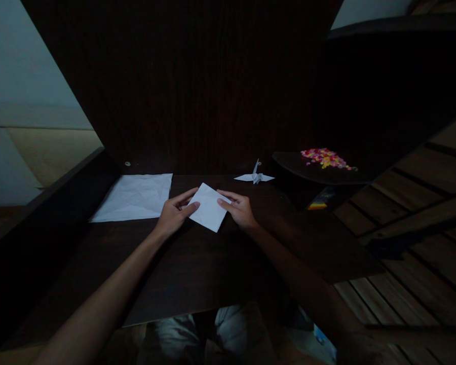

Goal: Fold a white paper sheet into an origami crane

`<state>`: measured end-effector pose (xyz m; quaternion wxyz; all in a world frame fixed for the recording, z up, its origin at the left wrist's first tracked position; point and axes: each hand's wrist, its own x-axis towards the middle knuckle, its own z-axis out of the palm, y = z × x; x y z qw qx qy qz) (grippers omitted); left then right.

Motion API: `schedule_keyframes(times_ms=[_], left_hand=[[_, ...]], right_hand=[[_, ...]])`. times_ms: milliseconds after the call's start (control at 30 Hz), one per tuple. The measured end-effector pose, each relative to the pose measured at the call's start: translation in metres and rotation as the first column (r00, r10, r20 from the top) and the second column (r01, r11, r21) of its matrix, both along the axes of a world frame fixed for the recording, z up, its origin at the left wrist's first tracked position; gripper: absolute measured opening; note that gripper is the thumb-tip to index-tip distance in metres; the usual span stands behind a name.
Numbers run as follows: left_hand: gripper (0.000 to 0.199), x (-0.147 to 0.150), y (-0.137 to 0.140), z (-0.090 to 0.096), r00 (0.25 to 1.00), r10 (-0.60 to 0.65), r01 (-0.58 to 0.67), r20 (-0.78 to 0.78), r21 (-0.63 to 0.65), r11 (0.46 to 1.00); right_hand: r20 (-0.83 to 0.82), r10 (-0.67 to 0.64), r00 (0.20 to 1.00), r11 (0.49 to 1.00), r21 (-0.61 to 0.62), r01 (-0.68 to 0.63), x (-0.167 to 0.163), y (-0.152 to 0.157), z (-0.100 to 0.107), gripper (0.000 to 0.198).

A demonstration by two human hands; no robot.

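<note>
A folded white paper square [210, 209] is held up between both hands above the dark desk, one corner pointing toward me. My left hand [175, 210] pinches its left corner, thumb on top and fingers behind. On the opposite corner, my right hand [240, 207] grips the same way. Just beyond my right hand a finished white paper crane [256, 176] stands with its wings spread. Left of my left hand lies a larger, creased white sheet of paper [133, 196].
A dark panel [197, 91] rises behind the desk [167, 284], with a raised side board [41, 213] at left. At right, a small rounded shelf [289, 165] carries a pile of pink, red and yellow bits [327, 158]. Wooden slats [421, 253] lie beyond it.
</note>
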<state>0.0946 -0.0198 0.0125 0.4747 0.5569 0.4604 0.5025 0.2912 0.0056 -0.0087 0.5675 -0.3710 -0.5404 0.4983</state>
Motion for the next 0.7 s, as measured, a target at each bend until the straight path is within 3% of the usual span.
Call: schedule_keyframes(times_ms=[267, 433, 700], left_hand=[[0.050, -0.0028, 0.0007, -0.0004, 1.000, 0.031, -0.031, -0.002, 0.031, 0.999], [0.036, -0.0028, 0.0039, -0.0059, 0.996, 0.003, -0.004, 0.086, 0.016, 1.000], [0.032, -0.0013, 0.0032, -0.0040, 0.995, 0.006, -0.004, 0.101, -0.021, 1.000]], right_hand=[[0.006, 0.011, 1.000, 1.000, -0.021, -0.011, 0.0005, -0.0032, 0.0040, 0.038], [0.013, 0.022, 1.000, 1.000, -0.021, -0.022, 0.0015, -0.0034, 0.0042, 0.036], [0.000, 0.014, 1.000, 0.999, -0.030, -0.014, 0.0018, -0.0012, -0.0021, 0.034]])
